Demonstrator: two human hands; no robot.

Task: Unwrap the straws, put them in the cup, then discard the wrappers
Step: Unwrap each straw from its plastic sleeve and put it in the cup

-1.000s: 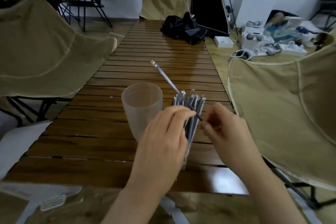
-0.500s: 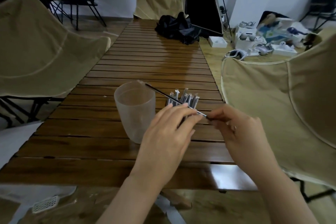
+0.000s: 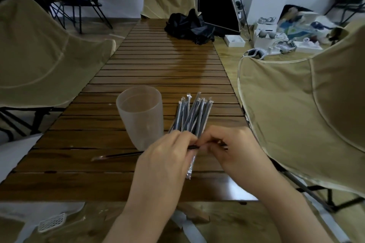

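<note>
Wide slatted tabletop (image 3: pixel 162 77) running away to the far end, tan folding chairs (image 3: pixel 308 108) flanking it left and right, a black bag (image 3: pixel 189 27) lying at the far end. Nearer in, the frosted cup (image 3: pixel 141 116) stands upright and looks empty, just left of the bundle of wrapped straws (image 3: pixel 192 114), which fans out toward the far side so single ones can be picked off. Now the hands, side by side at the near end of that bundle. The left hand (image 3: pixel 167 156) has its fingers (image 3: pixel 183 138) curled and pinching one dark straw (image 3: pixel 194 146) held crosswise, and it seems to pin the clear packet (image 3: pixel 191 165) that hangs below as well. The right hand (image 3: pixel 231 150) pinches the same straw from the right, fingertips bunched tight, a short dark end poking out past it. Two close grips on one straw: that reads as tearing or sliding the wrapper off. A long thin dark piece (image 3: pixel 118 155) lies flat on the tabletop near left of the cup; straw or wrapper, too blurred to call. Nothing in the cup yet, so it's early going.
</note>
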